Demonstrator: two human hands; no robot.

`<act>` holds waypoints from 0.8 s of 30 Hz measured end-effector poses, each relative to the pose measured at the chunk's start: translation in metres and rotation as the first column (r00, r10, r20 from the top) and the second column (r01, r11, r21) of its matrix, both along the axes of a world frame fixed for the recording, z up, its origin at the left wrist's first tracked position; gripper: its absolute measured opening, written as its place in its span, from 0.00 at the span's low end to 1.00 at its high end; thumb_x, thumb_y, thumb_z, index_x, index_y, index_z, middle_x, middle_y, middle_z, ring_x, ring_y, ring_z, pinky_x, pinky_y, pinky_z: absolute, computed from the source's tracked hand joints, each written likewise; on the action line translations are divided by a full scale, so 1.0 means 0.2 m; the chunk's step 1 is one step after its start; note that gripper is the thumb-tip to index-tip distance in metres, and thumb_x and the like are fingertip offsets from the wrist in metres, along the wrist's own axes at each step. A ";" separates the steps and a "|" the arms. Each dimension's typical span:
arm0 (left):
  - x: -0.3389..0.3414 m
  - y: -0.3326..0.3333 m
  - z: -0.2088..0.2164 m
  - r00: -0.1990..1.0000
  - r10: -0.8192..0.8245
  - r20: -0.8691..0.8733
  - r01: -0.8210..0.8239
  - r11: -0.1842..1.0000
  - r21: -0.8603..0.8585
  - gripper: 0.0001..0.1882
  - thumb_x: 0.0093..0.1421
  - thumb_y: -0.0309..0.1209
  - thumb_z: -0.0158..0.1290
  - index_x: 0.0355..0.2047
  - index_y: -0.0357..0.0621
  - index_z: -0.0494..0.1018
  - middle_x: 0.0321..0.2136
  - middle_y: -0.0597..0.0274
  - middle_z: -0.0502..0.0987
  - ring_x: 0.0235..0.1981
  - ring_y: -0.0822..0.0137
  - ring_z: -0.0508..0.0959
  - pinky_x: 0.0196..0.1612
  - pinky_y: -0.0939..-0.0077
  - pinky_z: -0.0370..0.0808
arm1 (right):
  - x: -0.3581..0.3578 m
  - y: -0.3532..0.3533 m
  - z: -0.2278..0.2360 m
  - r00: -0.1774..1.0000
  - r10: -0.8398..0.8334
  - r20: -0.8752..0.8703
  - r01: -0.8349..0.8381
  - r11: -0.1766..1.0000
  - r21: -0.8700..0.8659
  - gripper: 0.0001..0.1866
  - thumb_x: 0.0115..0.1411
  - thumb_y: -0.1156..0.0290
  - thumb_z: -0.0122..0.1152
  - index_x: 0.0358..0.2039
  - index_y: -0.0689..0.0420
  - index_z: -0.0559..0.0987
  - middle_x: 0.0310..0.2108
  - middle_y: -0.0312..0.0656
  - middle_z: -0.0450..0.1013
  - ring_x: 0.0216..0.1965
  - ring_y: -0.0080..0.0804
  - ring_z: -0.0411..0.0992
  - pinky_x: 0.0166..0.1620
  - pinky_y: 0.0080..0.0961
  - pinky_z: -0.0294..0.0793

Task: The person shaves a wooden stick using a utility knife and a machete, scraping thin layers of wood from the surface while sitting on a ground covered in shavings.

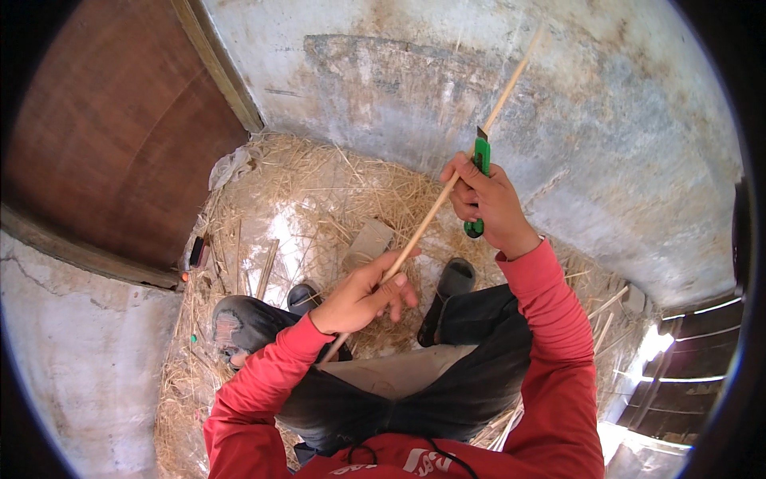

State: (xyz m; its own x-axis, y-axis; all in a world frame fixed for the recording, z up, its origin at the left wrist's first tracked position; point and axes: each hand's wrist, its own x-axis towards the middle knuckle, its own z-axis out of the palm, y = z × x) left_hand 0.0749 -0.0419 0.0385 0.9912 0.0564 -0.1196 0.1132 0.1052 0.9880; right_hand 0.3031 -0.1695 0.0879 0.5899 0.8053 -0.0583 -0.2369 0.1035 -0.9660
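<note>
A long, thin, pale wooden stick (431, 214) slants from my lap up toward the wall at the upper right. My left hand (369, 295) is closed around its lower part, above my knees. Higher up, my right hand (488, 195) grips a green utility knife (482, 156), its short dark blade sticking out at the top beside the stick. The right thumb and fingers also lie against the stick there. Whether the blade touches the wood I cannot tell.
Straw (319, 172) and shavings cover the floor around my feet. Between my dark shoes (455, 279) stands a wooden block (369, 243). A stained plaster wall (415, 88) rises ahead, and a brown door panel (120, 136) is at the left. Loose sticks (268, 267) lie by my left leg.
</note>
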 end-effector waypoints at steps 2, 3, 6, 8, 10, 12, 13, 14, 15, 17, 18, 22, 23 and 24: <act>-0.01 0.01 -0.03 1.000 -0.003 0.027 0.007 0.990 -0.142 0.24 0.77 0.35 0.42 0.70 0.41 0.60 0.25 0.68 0.74 0.17 0.80 0.69 0.24 0.87 0.64 | 0.02 0.01 0.01 1.000 -0.017 -0.005 0.017 1.000 0.010 0.21 0.74 0.53 0.55 0.35 0.59 0.79 0.15 0.24 0.55 0.16 0.15 0.50 0.21 0.19 0.49; 0.00 0.03 -0.04 1.000 0.005 0.011 -0.004 0.992 -0.124 0.23 0.77 0.35 0.42 0.69 0.41 0.62 0.23 0.69 0.73 0.16 0.81 0.67 0.22 0.87 0.63 | 0.05 0.02 0.02 0.998 -0.047 0.035 0.047 0.999 0.009 0.21 0.74 0.53 0.54 0.35 0.59 0.79 0.16 0.24 0.55 0.16 0.14 0.50 0.21 0.19 0.49; -0.01 0.11 -0.07 0.998 0.062 -0.005 -0.063 0.996 -0.061 0.21 0.77 0.35 0.43 0.65 0.39 0.68 0.20 0.71 0.70 0.14 0.82 0.64 0.19 0.86 0.59 | 0.12 0.02 0.04 0.963 -0.112 0.243 0.135 0.988 -0.079 0.21 0.73 0.52 0.54 0.37 0.59 0.79 0.16 0.26 0.56 0.17 0.16 0.53 0.21 0.22 0.53; 0.00 0.14 -0.09 0.992 0.119 0.044 -0.119 0.993 -0.014 0.20 0.77 0.35 0.44 0.62 0.38 0.71 0.19 0.72 0.69 0.13 0.83 0.62 0.18 0.85 0.58 | 0.12 0.06 -0.04 0.743 -0.160 0.649 0.243 0.969 -0.040 0.21 0.72 0.51 0.55 0.40 0.59 0.79 0.16 0.33 0.61 0.16 0.26 0.60 0.22 0.28 0.59; 0.02 0.16 -0.11 0.976 0.216 0.024 -0.213 0.973 -0.091 0.20 0.77 0.35 0.44 0.63 0.38 0.70 0.20 0.72 0.69 0.13 0.83 0.61 0.18 0.86 0.58 | 0.06 0.08 -0.08 0.544 -0.132 0.829 0.278 0.960 -0.030 0.20 0.71 0.52 0.55 0.41 0.59 0.79 0.16 0.40 0.66 0.17 0.37 0.67 0.24 0.36 0.64; 0.02 0.17 -0.11 0.952 0.306 0.004 -0.303 0.945 -0.121 0.21 0.77 0.35 0.45 0.64 0.38 0.69 0.20 0.72 0.69 0.13 0.83 0.61 0.18 0.86 0.58 | -0.09 0.11 -0.08 0.493 -0.052 0.869 0.258 0.962 -0.089 0.19 0.71 0.53 0.56 0.42 0.58 0.78 0.19 0.48 0.72 0.21 0.50 0.74 0.27 0.44 0.68; 0.02 0.17 -0.11 0.940 0.342 0.004 -0.339 0.933 -0.118 0.21 0.77 0.35 0.45 0.64 0.39 0.69 0.20 0.72 0.69 0.14 0.83 0.61 0.18 0.86 0.58 | -0.13 0.12 -0.08 0.477 0.056 0.877 0.201 0.964 -0.171 0.18 0.70 0.53 0.56 0.41 0.58 0.78 0.20 0.50 0.73 0.22 0.53 0.74 0.28 0.45 0.69; 0.02 0.18 -0.10 0.926 0.377 0.003 -0.374 0.920 -0.115 0.21 0.76 0.35 0.45 0.65 0.39 0.69 0.21 0.72 0.69 0.14 0.83 0.61 0.18 0.87 0.58 | -0.18 0.13 -0.09 0.457 0.163 0.875 0.146 0.956 -0.255 0.18 0.70 0.53 0.55 0.41 0.57 0.78 0.21 0.52 0.74 0.24 0.55 0.75 0.28 0.47 0.70; 0.02 0.18 -0.10 0.922 0.386 -0.010 -0.385 0.915 -0.122 0.21 0.76 0.35 0.46 0.65 0.40 0.69 0.21 0.73 0.69 0.15 0.83 0.62 0.18 0.86 0.59 | -0.22 0.14 -0.09 0.430 0.268 0.862 0.094 0.936 -0.338 0.17 0.70 0.54 0.55 0.40 0.57 0.77 0.22 0.54 0.75 0.26 0.58 0.76 0.29 0.49 0.71; 0.02 0.18 -0.09 0.917 0.397 -0.037 -0.399 0.907 -0.138 0.22 0.75 0.34 0.48 0.67 0.41 0.68 0.22 0.73 0.71 0.16 0.83 0.63 0.19 0.86 0.61 | -0.29 0.14 -0.15 0.386 0.343 0.856 0.078 0.913 -0.401 0.19 0.70 0.52 0.55 0.39 0.56 0.77 0.20 0.52 0.74 0.24 0.57 0.76 0.28 0.50 0.71; 0.01 0.18 -0.10 0.915 0.401 -0.041 -0.403 0.907 -0.122 0.22 0.75 0.34 0.49 0.66 0.41 0.69 0.22 0.73 0.71 0.17 0.84 0.64 0.20 0.86 0.61 | -0.30 0.15 -0.17 0.364 0.380 0.850 0.071 0.899 -0.432 0.19 0.70 0.51 0.54 0.38 0.56 0.77 0.19 0.51 0.74 0.23 0.57 0.76 0.28 0.50 0.72; -0.01 0.17 -0.13 0.897 0.441 -0.037 -0.442 0.897 -0.015 0.21 0.74 0.32 0.51 0.64 0.39 0.71 0.23 0.75 0.70 0.19 0.84 0.64 0.22 0.86 0.62 | -0.33 0.17 -0.22 0.315 0.409 0.856 0.070 0.890 -0.451 0.22 0.70 0.47 0.53 0.37 0.55 0.78 0.18 0.52 0.74 0.22 0.57 0.75 0.27 0.51 0.72; -0.01 0.17 -0.13 0.891 0.453 -0.029 -0.453 0.891 0.020 0.20 0.74 0.32 0.51 0.63 0.39 0.72 0.23 0.75 0.70 0.20 0.84 0.64 0.23 0.86 0.62 | -0.33 0.18 -0.23 0.307 0.416 0.856 0.081 0.885 -0.459 0.22 0.70 0.47 0.53 0.38 0.56 0.78 0.18 0.52 0.74 0.22 0.57 0.75 0.27 0.52 0.72; -0.02 0.17 -0.14 0.891 0.452 -0.024 -0.452 0.892 0.033 0.20 0.73 0.32 0.52 0.62 0.38 0.73 0.22 0.75 0.69 0.21 0.83 0.65 0.23 0.85 0.62 | -0.33 0.18 -0.23 0.298 0.423 0.856 0.092 0.880 -0.466 0.23 0.70 0.47 0.53 0.38 0.56 0.78 0.19 0.52 0.74 0.22 0.57 0.75 0.27 0.52 0.72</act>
State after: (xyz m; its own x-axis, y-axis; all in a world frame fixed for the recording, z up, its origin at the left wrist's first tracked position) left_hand 0.0718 -0.0077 0.0102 0.8538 0.5011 -0.1411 0.0892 0.1262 0.9880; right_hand 0.2377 -0.1341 0.0410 0.3053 0.9451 0.1163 0.8565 -0.2192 -0.4672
